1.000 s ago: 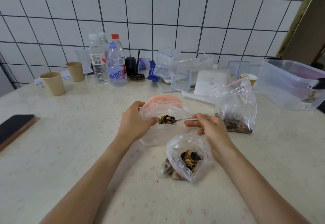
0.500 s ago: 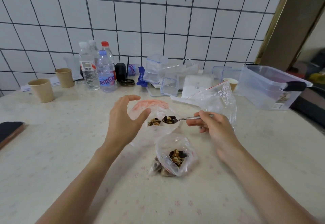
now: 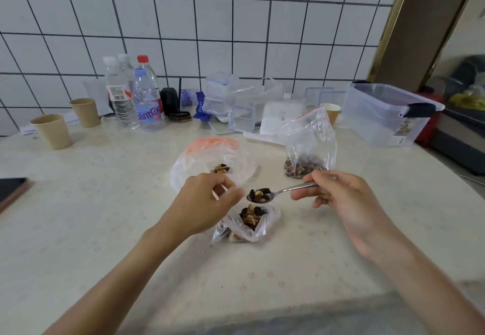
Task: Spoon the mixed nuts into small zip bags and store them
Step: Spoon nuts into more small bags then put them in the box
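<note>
My right hand grips the handle of a metal spoon whose bowl is heaped with mixed nuts. The spoon hovers just over the open mouth of a small zip bag partly filled with nuts. My left hand is left of the spoon, fingers loosely curled above that bag's rim, with nothing seen in them. Behind it a larger pink-topped zip bag lies on the table with a few nuts inside. Another zip bag of nuts stands to the right.
Water bottles and two paper cups stand at the back left, a phone at the left edge. Small clear containers sit by the wall and a large clear storage box at the back right.
My left hand let go of the pink-topped bag and came down beside the small bag. The loaded spoon moved back from the larger bag to over the small bag.
</note>
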Tool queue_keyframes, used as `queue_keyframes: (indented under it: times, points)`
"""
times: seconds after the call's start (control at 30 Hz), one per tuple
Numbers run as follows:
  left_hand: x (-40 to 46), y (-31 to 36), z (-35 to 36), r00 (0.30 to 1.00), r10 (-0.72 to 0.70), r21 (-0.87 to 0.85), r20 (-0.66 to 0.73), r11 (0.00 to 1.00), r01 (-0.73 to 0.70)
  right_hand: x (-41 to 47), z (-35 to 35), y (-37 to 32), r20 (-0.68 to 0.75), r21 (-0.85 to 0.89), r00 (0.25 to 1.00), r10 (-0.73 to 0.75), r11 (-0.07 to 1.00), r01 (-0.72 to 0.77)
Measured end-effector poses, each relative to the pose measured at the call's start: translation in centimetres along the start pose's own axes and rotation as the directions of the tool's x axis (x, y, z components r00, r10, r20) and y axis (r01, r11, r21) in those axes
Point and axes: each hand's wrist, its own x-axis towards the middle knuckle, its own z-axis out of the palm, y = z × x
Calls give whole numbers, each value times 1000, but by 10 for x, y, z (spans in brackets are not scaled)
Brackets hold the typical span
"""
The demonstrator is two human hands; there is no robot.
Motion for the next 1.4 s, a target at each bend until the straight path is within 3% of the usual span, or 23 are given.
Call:
queue_keyframes:
  times: [0.13,0.23,0.3,0.4,0.43,0.47,0.53,0.67,0.77,0.87,0.97,1.1,1.17,1.23,1.4]
  points:
    - [4,2,2,998,-41,-28,-47,999,40,-9,15,7,-14,-135,996,-89,987,86]
    - [9,0,0,995,-85,-70,-45,994,81,-12,20,11,80,-322,960,-266,905,278]
    - [11,-4,-2,992,-115,-120,-44,987,109,-15,17,9,254,-535,854,-454,670,515]
    - [14,-9,-6,990,-134,-141,-35,982,128,-15,15,5,549,-659,582,-600,118,743]
    - [14,-10,-7,991,-125,-125,-36,985,120,-15,16,4,603,-651,524,-601,9,759]
    - [14,-11,-7,993,-108,-104,-39,989,104,-15,16,3,622,-644,500,-603,-30,764]
    - [14,-11,-6,996,-77,-68,-32,995,75,-15,15,1,558,-645,552,-620,95,759]
    - [12,-11,-5,998,-53,13,-37,998,54,-13,15,-1,179,-463,843,-508,712,527]
    - [9,-11,-11,998,-12,75,-54,997,16,-1,19,-1,1,-206,933,-359,913,352]
    - [11,-7,-20,994,34,47,-102,998,-29,14,26,2,-65,-16,973,-220,975,220]
    - [19,-5,-30,971,59,4,-233,998,-60,30,37,5,-76,40,987,-140,989,143]
    - [38,-14,-37,877,149,229,-456,972,-46,57,55,9,-57,11,989,-134,991,134]
    - [49,-22,-35,877,165,360,-452,933,10,71,66,13,-35,-54,985,-166,985,164]
    - [61,-27,-31,921,83,427,-381,899,95,85,75,19,-5,-157,975,-224,963,220]
    - [80,-41,-18,943,-170,407,-287,869,281,105,87,36,157,-388,920,-359,834,392]
